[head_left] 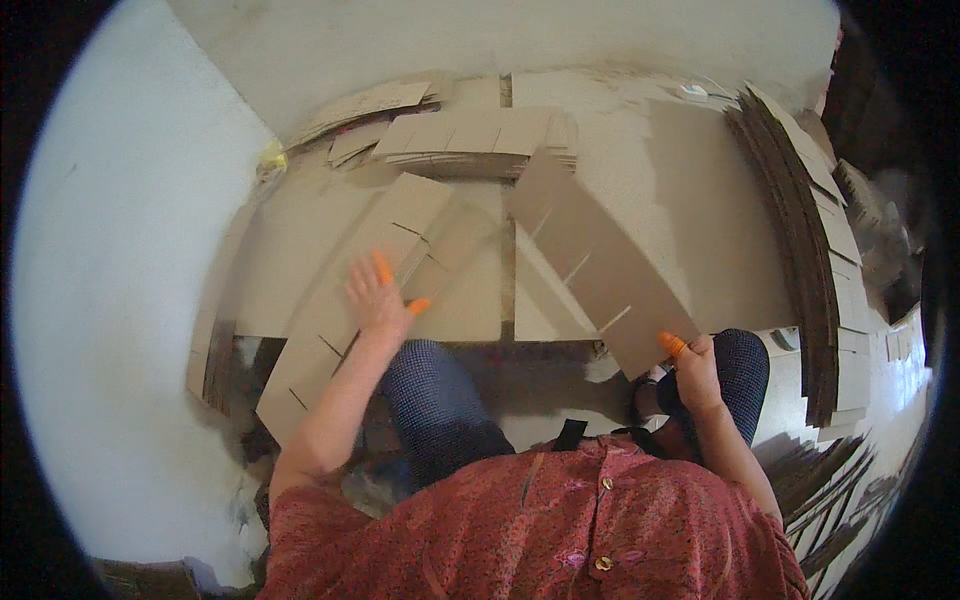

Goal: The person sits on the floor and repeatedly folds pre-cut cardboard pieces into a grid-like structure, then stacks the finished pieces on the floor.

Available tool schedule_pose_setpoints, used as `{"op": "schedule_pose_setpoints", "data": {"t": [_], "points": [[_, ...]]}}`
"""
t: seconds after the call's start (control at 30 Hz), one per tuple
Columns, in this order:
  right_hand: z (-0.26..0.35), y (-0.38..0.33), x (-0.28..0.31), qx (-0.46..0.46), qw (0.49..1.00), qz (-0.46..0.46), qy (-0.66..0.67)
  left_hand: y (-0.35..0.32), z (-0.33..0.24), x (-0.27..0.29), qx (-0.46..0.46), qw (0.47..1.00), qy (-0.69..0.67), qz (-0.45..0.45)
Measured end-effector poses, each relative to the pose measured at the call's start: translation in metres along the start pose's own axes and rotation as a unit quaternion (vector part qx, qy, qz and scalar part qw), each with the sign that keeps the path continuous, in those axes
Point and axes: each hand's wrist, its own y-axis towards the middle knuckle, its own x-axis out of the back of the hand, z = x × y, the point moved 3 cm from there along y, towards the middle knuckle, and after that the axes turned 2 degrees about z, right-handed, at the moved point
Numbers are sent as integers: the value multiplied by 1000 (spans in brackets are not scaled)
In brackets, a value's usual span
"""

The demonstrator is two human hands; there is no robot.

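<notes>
Seen from above, a seated person works slotted cardboard strips on the floor. The right hand pinches the near end of one slotted cardboard strip, whose long axis runs away and to the left, far end raised toward a stack of strips. The left hand lies flat, fingers spread and gripping nothing, on a second slotted strip angled the opposite way. The two strips lie near each other, apart.
</notes>
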Motion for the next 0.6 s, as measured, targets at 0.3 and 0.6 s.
{"op": "schedule_pose_setpoints", "data": {"t": [0.3,0.6], "points": [[-14,-5,-7,16,987,71,-146,47,57,-24,-21,995,-95,0],[9,-22,-15,98,977,68,-178,70,69,-8,-49,995,-85,-35]]}}
